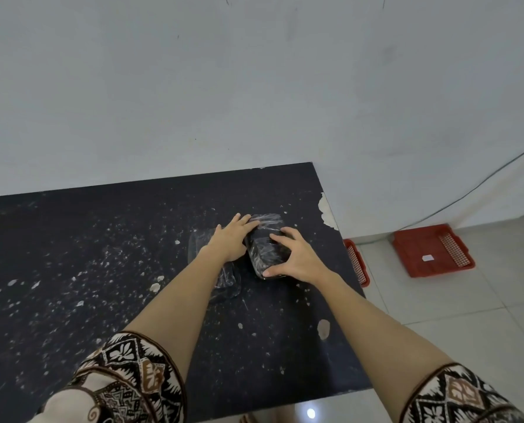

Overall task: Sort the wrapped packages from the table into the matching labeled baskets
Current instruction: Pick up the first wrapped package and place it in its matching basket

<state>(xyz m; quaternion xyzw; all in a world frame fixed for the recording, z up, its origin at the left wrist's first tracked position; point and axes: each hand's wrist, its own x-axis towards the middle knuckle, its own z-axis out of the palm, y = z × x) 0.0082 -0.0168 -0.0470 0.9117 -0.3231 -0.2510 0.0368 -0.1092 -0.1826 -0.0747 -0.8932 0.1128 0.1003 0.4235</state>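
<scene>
A dark package wrapped in clear film [265, 239] lies on the black speckled table [102, 254] near its right edge. My left hand [231, 239] rests on its left side, fingers stretched over the top. My right hand [294, 256] clasps its right side, thumb at the near end. A second flatter wrapped package [225, 283] lies under my left forearm, mostly hidden. Two red baskets stand on the floor to the right: one [433, 250] in full view holds a small white label, the other [356, 262] is partly hidden by the table edge.
A white wall runs behind the table. A thin cable [468, 192] hangs along the wall down toward the baskets. Pale tiled floor [437, 306] spreads right of the table. The tabletop has chipped spots at its right edge.
</scene>
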